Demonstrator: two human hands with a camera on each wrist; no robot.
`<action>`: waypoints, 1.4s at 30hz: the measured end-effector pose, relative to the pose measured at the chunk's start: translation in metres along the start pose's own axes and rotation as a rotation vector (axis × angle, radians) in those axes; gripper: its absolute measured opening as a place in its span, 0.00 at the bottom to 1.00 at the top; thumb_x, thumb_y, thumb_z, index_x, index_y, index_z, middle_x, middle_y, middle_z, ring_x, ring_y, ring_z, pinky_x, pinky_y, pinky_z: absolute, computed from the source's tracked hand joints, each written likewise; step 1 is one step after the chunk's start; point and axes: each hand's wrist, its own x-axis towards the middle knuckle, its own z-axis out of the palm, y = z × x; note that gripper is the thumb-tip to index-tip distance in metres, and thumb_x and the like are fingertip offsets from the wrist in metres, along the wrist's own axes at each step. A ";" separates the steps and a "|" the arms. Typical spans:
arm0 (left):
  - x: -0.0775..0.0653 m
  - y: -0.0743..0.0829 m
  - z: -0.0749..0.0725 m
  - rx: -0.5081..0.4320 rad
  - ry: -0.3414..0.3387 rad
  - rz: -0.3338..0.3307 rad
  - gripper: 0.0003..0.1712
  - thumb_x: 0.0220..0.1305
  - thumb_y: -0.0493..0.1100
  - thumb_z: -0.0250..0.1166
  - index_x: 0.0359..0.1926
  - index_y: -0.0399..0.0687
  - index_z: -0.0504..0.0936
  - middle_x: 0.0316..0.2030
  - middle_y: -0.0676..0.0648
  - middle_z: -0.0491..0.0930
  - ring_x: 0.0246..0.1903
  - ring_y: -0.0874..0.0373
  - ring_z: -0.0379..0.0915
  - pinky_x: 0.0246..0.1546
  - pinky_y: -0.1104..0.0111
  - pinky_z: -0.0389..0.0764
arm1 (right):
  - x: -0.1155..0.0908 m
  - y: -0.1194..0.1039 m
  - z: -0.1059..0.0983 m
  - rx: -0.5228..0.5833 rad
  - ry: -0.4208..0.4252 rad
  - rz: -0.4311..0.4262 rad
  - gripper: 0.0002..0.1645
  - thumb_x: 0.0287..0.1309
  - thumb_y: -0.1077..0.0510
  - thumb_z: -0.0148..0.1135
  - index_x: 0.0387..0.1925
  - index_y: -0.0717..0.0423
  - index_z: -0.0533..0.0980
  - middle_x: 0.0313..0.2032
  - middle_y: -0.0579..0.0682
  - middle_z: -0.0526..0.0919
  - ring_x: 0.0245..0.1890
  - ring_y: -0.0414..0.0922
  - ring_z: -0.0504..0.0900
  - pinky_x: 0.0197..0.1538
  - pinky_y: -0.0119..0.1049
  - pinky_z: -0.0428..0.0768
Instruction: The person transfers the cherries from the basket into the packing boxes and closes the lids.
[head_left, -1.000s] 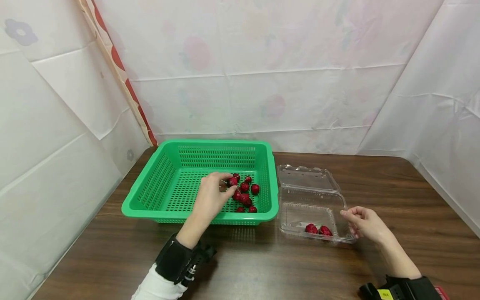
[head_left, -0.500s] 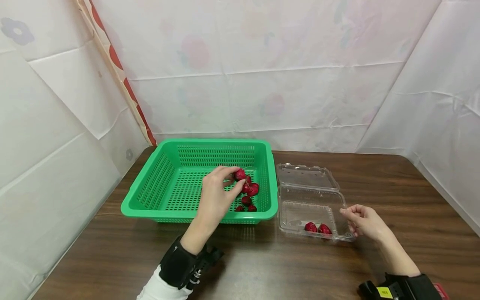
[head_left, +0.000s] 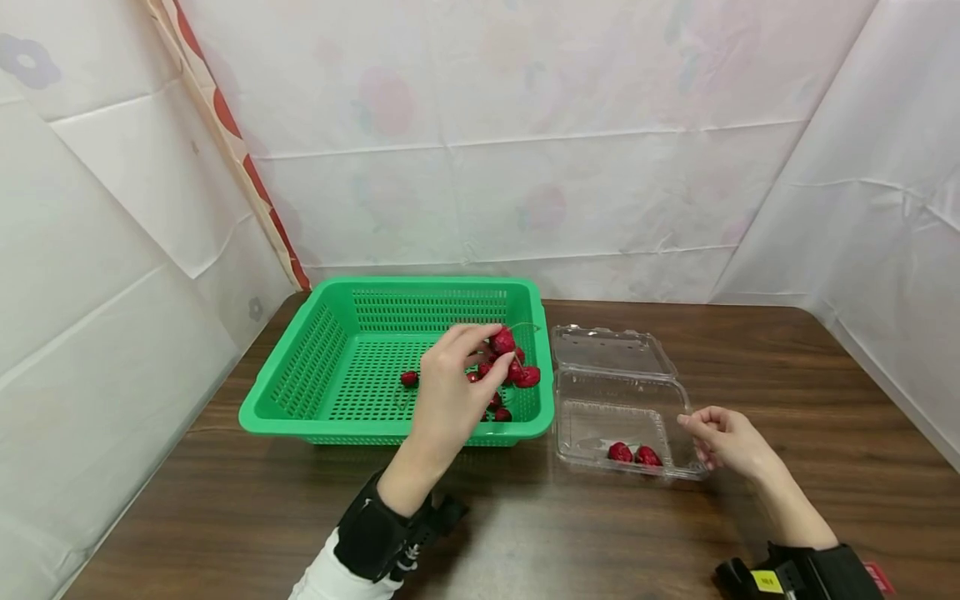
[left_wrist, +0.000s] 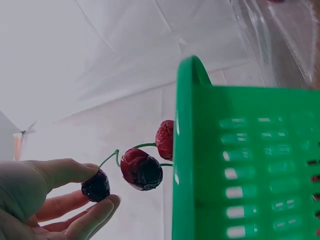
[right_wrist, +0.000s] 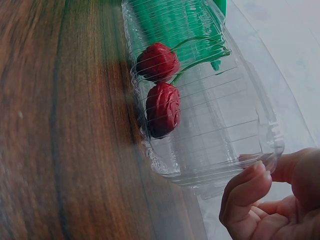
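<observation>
My left hand [head_left: 453, 387] is over the right half of a green slotted basket [head_left: 337, 429], pinching a dark red cherry [head_left: 502, 340] between thumb and fingers. In the left wrist view, the pinched cherry [left_wrist: 96, 186] has a thin green stem, and a second cherry [left_wrist: 141, 169] appears beside it above the basket rim [left_wrist: 184, 150]. My right hand [head_left: 727, 442] pinches the right edge of a clear plastic clamshell box [head_left: 600, 392], whose lid is laid back. Two wrinkled red cherries [right_wrist: 163, 110] with green stems lie along the box's near side.
A lone cherry [head_left: 408, 379] sits left of my hand in the basket; several more [head_left: 502, 414] lie on its right side, partly hidden by the fingers. Basket and box stand side by side on a brown wooden table [head_left: 225, 508]. White sheeting [head_left: 600, 192] encloses the back and sides.
My left hand has lifted the cherry and moved right toward the basket's right wall, with other cherries shifting along near it. A cherry left of the hand has come into view. My right hand stays put.
</observation>
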 end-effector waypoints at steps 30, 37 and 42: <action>-0.001 0.023 0.054 -0.096 -0.085 0.030 0.13 0.51 0.32 0.65 0.40 0.35 0.78 0.35 0.45 0.74 0.34 0.58 0.73 0.36 0.77 0.74 | 0.001 0.000 0.000 -0.018 0.011 -0.006 0.21 0.61 0.52 0.51 0.35 0.71 0.64 0.14 0.47 0.68 0.13 0.38 0.68 0.17 0.35 0.71; -0.004 0.026 0.067 -0.021 -0.100 0.072 0.13 0.51 0.33 0.65 0.41 0.36 0.78 0.35 0.45 0.74 0.34 0.59 0.73 0.35 0.77 0.74 | 0.000 0.000 0.000 -0.006 0.010 -0.015 0.21 0.61 0.53 0.51 0.35 0.71 0.64 0.14 0.47 0.68 0.12 0.38 0.67 0.18 0.35 0.72; -0.006 0.027 0.075 0.041 -0.127 0.075 0.13 0.52 0.35 0.64 0.42 0.38 0.78 0.35 0.46 0.74 0.35 0.60 0.73 0.35 0.79 0.72 | -0.001 -0.001 0.000 0.009 0.007 -0.016 0.21 0.61 0.53 0.51 0.35 0.72 0.64 0.14 0.47 0.68 0.12 0.38 0.67 0.18 0.35 0.71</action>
